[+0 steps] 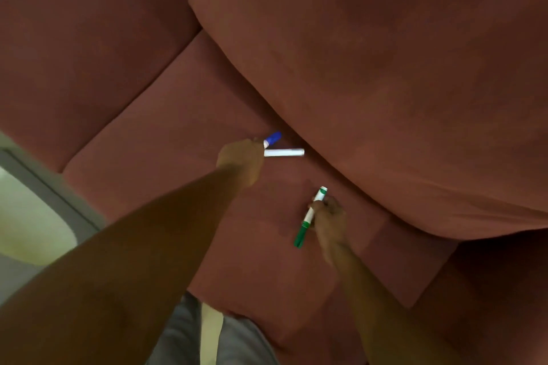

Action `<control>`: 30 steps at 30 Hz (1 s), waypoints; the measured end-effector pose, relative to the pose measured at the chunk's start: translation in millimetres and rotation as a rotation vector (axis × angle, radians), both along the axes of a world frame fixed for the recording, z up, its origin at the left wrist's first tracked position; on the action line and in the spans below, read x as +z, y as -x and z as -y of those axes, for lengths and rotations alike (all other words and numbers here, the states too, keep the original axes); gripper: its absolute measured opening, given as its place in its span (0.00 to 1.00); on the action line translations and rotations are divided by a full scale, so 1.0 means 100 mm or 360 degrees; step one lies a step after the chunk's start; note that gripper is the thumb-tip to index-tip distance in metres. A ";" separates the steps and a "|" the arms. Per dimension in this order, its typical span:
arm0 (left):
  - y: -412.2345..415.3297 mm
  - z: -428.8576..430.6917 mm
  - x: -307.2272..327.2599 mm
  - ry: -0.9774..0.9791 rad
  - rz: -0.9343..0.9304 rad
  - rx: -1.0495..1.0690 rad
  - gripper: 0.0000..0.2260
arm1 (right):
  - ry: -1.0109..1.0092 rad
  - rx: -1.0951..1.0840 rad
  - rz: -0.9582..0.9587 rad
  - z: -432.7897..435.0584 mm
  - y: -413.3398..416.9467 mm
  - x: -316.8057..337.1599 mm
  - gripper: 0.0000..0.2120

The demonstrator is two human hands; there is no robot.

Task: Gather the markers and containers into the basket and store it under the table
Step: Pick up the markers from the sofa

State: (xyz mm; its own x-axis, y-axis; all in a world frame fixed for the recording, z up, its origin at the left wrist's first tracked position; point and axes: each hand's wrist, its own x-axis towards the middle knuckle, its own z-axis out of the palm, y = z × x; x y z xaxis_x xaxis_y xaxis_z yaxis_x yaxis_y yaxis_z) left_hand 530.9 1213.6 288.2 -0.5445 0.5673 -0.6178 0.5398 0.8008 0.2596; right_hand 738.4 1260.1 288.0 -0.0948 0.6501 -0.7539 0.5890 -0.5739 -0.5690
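I look down on a reddish-brown sofa seat (166, 127). My left hand (241, 158) is closed around two markers: a blue-capped marker (272, 138) pointing up and right, and a white marker (284, 152) sticking out to the right. My right hand (329, 221) grips a green-and-white marker (310, 216) by its middle, green cap end pointing down-left, just above the cushion. No basket or containers are in view.
A large back cushion (385, 68) bulges over the seat at the upper right. A seam divides the seat cushions at left. Pale floor (26, 222) and a grey edge show at the far left. Grey trousers (184, 338) are at the bottom.
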 end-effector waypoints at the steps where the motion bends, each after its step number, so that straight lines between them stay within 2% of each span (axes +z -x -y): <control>1: -0.06 0.09 0.05 0.0043 -0.0030 -0.0104 0.14 | 0.0154 0.0002 -0.0122 0.05 0.04 0.03 0.06; 3: -0.22 0.33 0.15 0.0010 0.0159 0.0091 0.13 | 0.0378 0.0025 -0.0269 0.17 0.13 0.12 0.09; 7: -0.48 0.87 0.24 -0.0091 0.0589 0.0670 0.12 | 0.0599 -0.0055 -0.0408 0.40 0.27 0.21 0.11; 11: -0.71 1.36 0.41 -0.0241 0.0769 0.1176 0.12 | 0.0825 0.0059 -0.0537 0.65 0.49 0.34 0.09; 13: -0.80 1.62 0.49 -0.0306 0.0812 0.1523 0.13 | 0.0916 0.0283 -0.0545 0.84 0.64 0.46 0.08; 17: -0.97 2.24 0.71 -0.0651 0.0984 0.2060 0.09 | 0.0943 0.1029 -0.0501 1.32 0.91 0.69 0.04; 21: -1.20 2.98 0.97 -0.1058 0.1048 0.2379 0.08 | 0.0791 0.1654 -0.0367 2.06 1.07 0.82 0.10; 27: -2.00 4.26 1.08 -0.1404 0.0947 0.2975 0.06 | 0.0925 0.2214 -0.0223 3.54 0.77 0.86 0.08; 30: -2.45 4.82 1.06 -0.1385 0.0814 0.3174 0.05 | 0.0899 0.2619 -0.0131 4.22 0.45 0.82 0.07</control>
